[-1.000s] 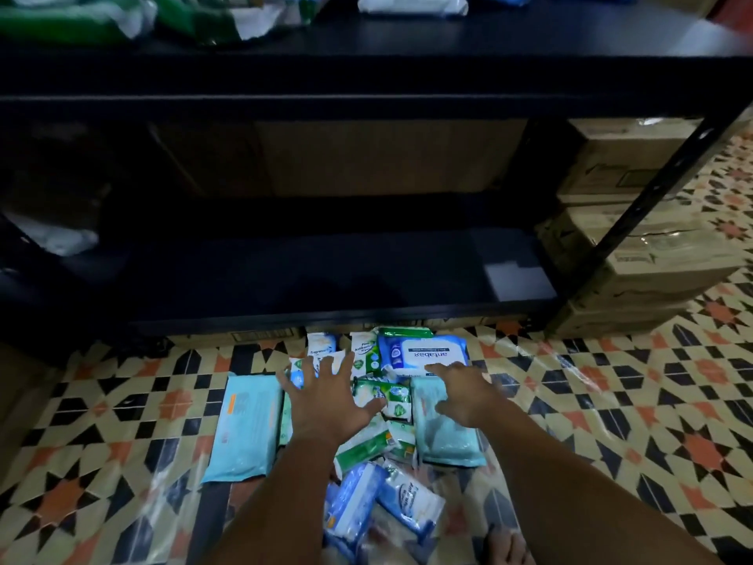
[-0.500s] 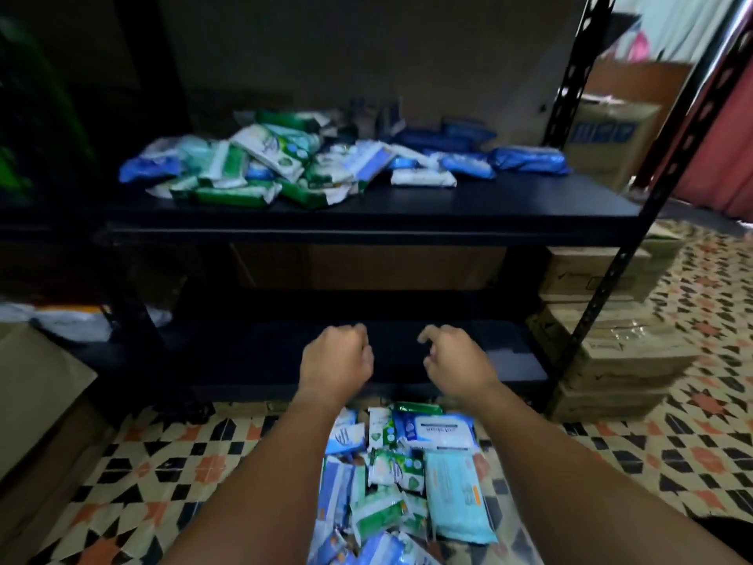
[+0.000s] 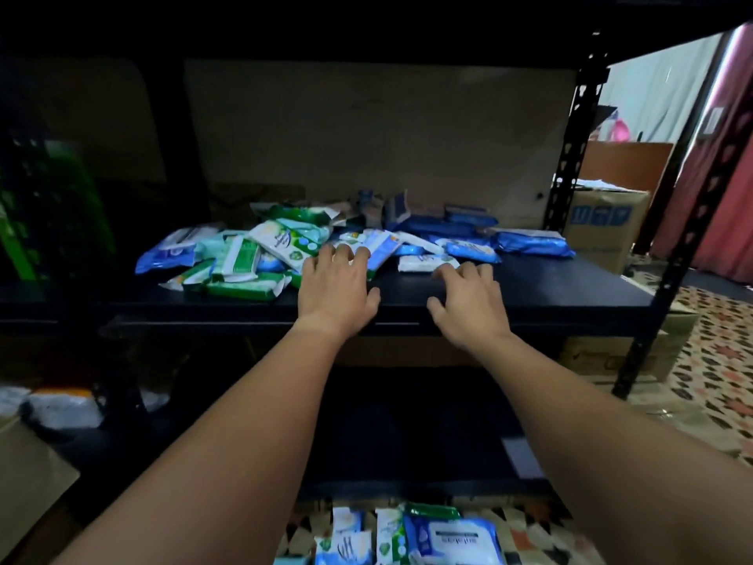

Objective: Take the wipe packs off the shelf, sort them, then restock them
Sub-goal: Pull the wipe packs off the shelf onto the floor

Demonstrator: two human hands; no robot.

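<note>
Both hands are now up at the middle shelf [image 3: 550, 295]; 0.5 s ago they were curled in fists lower, in front of the bottom shelf, and 1 s ago they were down on the packs on the floor. View has also lifted, so the shelf pile is now in the centre.

Left hand [image 3: 336, 285] is over the front part of the shelf, fingers spread and slightly bent, fingertips at the near edge of the pile of wipe packs [image 3: 285, 254]. It grips nothing; whether the fingertips touch a pack, I cannot tell. Right hand [image 3: 468, 297] is beside it, also spread and relaxed, holding nothing, its fingertips just next to a small white pack [image 3: 421, 263] that lies flat on the shelf.

Pile on the shelf: green and white packs on the left side, approx. in a heap, some tilted on others; blue packs [image 3: 529, 243] on the right side and toward the back. A few more packs lie on the floor [image 3: 448, 536] at the bottom of the view, below the lowest shelf, between the two forearms; these are blue/white and green/white.

Right of the black shelf post [image 3: 668, 254] are cardboard boxes [image 3: 603, 222] and patterned floor tiles [image 3: 717, 360]. Left side is dark, w/ something green [image 3: 61, 214] I cannot identify.
</note>
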